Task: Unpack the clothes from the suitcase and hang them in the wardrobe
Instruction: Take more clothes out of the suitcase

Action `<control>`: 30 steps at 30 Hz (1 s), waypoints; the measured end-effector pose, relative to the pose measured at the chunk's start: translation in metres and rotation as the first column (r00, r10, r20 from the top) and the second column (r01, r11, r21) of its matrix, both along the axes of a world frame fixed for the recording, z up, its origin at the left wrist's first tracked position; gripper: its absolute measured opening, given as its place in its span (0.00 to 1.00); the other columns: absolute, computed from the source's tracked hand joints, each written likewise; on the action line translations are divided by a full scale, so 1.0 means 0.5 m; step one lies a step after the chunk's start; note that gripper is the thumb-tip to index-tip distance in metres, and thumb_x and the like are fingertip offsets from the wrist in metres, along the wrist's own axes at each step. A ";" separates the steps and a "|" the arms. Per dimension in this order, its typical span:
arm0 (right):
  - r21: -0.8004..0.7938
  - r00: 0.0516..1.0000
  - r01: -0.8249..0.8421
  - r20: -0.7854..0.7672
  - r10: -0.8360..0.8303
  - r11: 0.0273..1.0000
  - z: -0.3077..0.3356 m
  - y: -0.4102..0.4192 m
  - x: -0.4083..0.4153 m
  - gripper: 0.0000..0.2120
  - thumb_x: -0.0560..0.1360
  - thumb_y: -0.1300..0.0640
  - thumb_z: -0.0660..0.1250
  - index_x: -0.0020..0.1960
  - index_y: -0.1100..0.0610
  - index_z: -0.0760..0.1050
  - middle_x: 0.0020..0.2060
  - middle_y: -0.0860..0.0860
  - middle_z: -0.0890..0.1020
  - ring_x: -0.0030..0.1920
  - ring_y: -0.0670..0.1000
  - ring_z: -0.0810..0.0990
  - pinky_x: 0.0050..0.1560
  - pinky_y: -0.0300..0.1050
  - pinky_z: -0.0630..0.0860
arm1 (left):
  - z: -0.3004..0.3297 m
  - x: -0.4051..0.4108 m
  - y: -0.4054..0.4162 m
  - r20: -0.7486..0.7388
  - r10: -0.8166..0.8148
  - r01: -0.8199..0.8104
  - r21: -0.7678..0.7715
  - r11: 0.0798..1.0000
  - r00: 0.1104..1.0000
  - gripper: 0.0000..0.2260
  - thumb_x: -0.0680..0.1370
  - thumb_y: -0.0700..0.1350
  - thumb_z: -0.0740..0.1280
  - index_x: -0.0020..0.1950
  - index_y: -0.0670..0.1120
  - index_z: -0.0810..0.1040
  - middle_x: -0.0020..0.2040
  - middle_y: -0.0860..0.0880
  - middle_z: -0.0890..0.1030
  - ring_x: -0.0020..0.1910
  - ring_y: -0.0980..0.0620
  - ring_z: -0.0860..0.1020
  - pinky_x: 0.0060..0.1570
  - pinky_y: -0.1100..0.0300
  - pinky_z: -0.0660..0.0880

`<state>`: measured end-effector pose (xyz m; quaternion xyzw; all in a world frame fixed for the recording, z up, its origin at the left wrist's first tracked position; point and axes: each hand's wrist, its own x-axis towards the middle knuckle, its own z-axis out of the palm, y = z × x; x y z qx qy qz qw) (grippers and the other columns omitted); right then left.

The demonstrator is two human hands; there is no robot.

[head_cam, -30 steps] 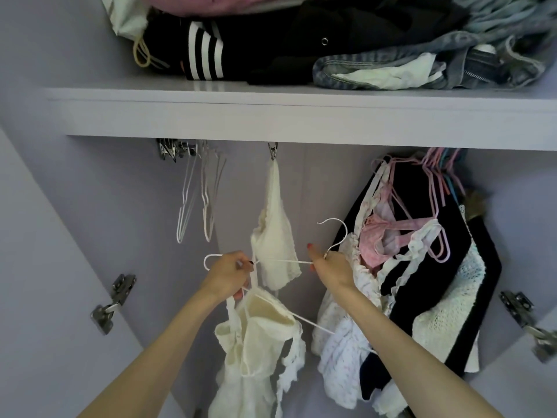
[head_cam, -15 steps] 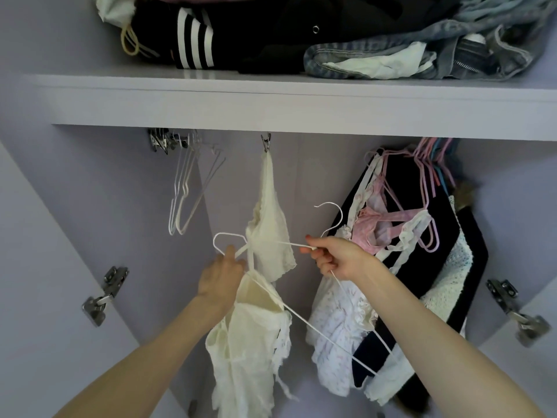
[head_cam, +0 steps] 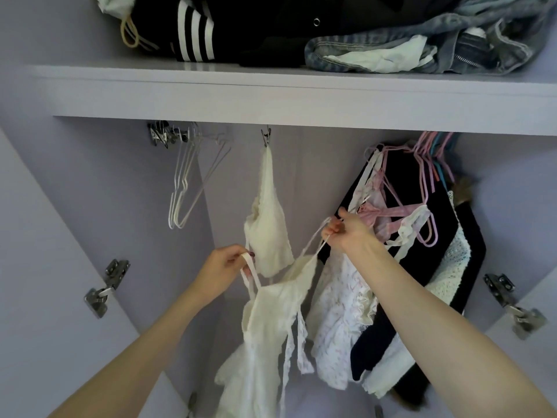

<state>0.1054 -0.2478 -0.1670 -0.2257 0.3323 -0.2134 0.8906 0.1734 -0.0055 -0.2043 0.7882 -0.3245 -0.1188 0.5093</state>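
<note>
A cream strappy top (head_cam: 271, 321) hangs between my hands inside the wardrobe. My left hand (head_cam: 224, 268) pinches its left strap. My right hand (head_cam: 346, 230) pinches the right strap, held higher and further right. No hanger shows in either hand. Behind the top, a cream lace garment (head_cam: 266, 224) hangs from a metal clip (head_cam: 265, 137) under the shelf. The suitcase is out of view.
Empty white wire hangers (head_cam: 187, 188) hang at the left. Several garments on pink hangers (head_cam: 422, 224) fill the right side. The shelf (head_cam: 271, 95) above carries folded dark clothes and jeans (head_cam: 391, 46). Door hinges (head_cam: 105, 288) sit on both open doors.
The white wire hanger held between both hands is gone from view. My hands now hold the top by its straps, and my right hand has moved up and right.
</note>
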 end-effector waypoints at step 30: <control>-0.007 0.981 -0.063 0.183 0.063 0.998 0.036 0.133 0.045 0.14 0.79 0.67 0.55 0.36 0.57 0.66 0.16 0.48 0.66 0.19 0.44 0.62 0.29 0.35 0.55 | 0.057 -0.040 -0.038 -0.256 -0.238 0.278 0.132 0.952 0.937 0.12 0.75 0.34 0.60 0.40 0.47 0.81 0.38 0.47 0.81 0.36 0.57 0.78 0.39 0.71 0.73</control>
